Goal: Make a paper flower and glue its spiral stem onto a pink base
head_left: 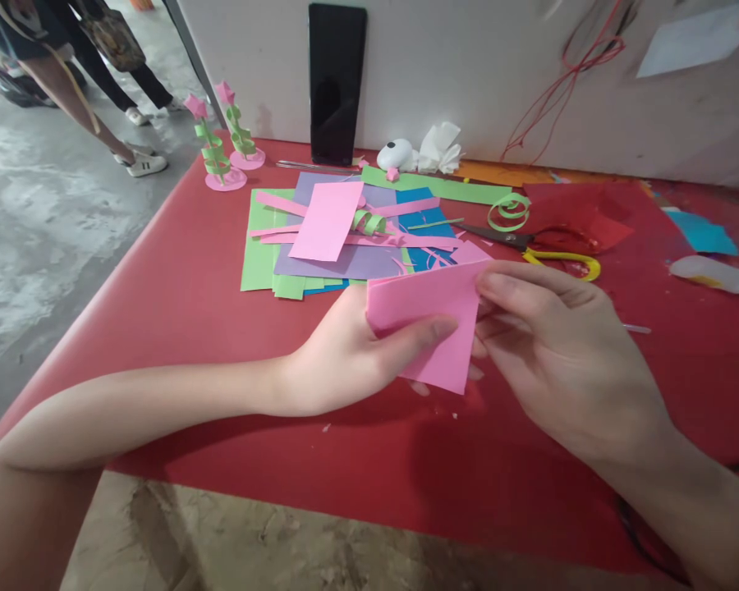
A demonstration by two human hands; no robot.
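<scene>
I hold a folded pink paper sheet (434,316) above the red table (178,287), between both hands. My left hand (351,353) grips its left edge, thumb pressed across the front. My right hand (554,345) pinches the sheet's right edge with thumb and fingers closed on it. The paper is creased along its top edge.
A pile of coloured paper sheets and strips (338,238) lies behind my hands. Yellow-handled scissors (545,250) and a green paper spiral (508,212) sit to the right. Two paper flowers (222,144) stand at the back left. A black phone (337,82) leans on the wall. People's legs (98,90) show on the floor beyond.
</scene>
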